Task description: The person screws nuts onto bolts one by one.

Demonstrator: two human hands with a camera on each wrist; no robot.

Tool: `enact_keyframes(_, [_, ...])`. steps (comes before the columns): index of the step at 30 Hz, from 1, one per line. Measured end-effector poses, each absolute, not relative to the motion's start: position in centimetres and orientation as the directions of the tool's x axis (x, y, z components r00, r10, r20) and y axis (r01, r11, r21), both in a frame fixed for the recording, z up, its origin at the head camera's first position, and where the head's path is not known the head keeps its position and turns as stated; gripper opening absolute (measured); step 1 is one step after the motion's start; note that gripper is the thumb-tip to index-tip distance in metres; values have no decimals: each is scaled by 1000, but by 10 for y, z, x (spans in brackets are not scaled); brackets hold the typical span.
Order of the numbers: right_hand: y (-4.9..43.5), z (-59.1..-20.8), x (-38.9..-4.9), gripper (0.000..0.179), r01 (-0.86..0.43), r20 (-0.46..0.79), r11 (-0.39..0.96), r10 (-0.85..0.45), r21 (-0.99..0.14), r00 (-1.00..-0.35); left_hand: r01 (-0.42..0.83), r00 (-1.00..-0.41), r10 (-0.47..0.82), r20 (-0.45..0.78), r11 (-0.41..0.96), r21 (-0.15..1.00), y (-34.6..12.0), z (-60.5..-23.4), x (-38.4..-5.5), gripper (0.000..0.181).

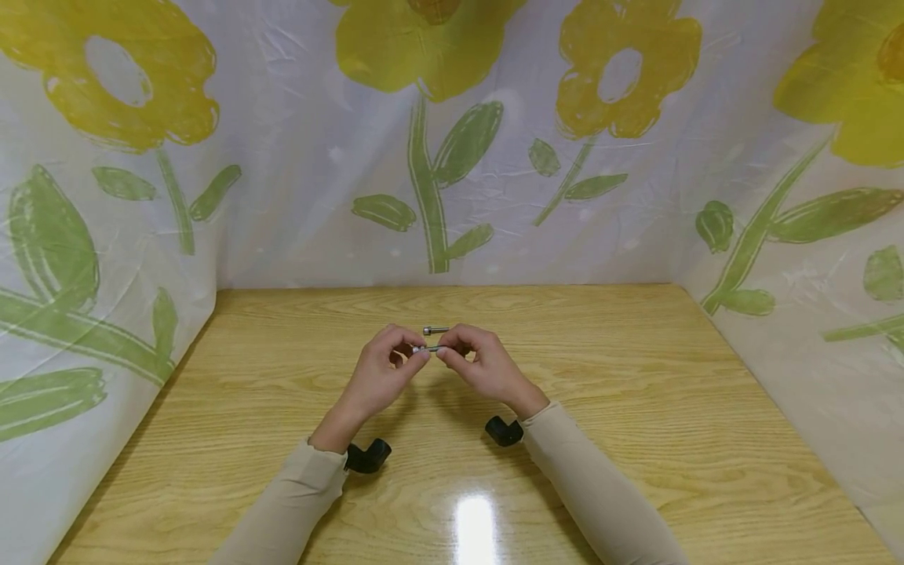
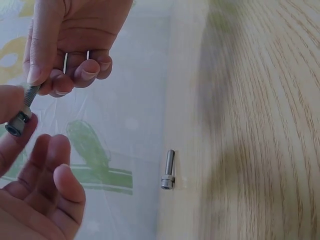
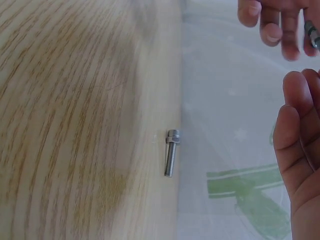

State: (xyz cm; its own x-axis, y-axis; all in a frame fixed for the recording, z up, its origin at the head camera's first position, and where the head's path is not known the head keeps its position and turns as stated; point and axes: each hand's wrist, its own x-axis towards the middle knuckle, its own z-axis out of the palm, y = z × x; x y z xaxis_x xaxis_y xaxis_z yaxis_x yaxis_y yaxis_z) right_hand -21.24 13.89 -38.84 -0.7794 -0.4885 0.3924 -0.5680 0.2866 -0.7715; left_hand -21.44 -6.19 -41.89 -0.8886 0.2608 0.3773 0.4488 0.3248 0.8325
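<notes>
Between my hands is a metal socket-head bolt (image 2: 14,127), with what looks like a nut close under its head. My left hand (image 1: 381,370) pinches the head end between thumb and forefinger. At the threaded end, the thumb and forefinger of my right hand (image 1: 494,367) grip the bolt's tip. The other fingers of both hands curl loosely beside it. A second bolt (image 1: 435,330), with a nut up against its head, lies on the table just beyond my fingers; it also shows in the right wrist view.
The wooden table (image 1: 607,377) reaches back to a flower-print cloth (image 1: 297,157) that hangs behind and along both sides. A black curved piece (image 1: 369,457) sits at my left wrist, and a similar black piece (image 1: 504,431) at my right wrist.
</notes>
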Motion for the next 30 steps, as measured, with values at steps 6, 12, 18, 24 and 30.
enact_keyframes(6, [138,-388,-212,7,-572,399,271,-492,-774,-774,442,-893,267,363,364,820,-64,-420,-214,23])
enact_keyframes(12, [139,-388,-212,8,-571,396,272,-495,-775,-773,412,-906,260,334,364,835,-64,-420,-214,19])
enact_keyframes(18, [139,-387,-212,10,-564,388,288,-488,-774,-782,414,-902,271,336,319,853,-62,-415,-212,20])
enact_keyframes(24, [139,-386,-212,11,-566,389,284,-491,-774,-779,460,-881,276,383,312,831,-61,-410,-210,14])
enact_keyframes(30, [139,-387,-212,11,-571,396,275,-493,-774,-775,440,-892,269,365,327,836,-64,-421,-215,12])
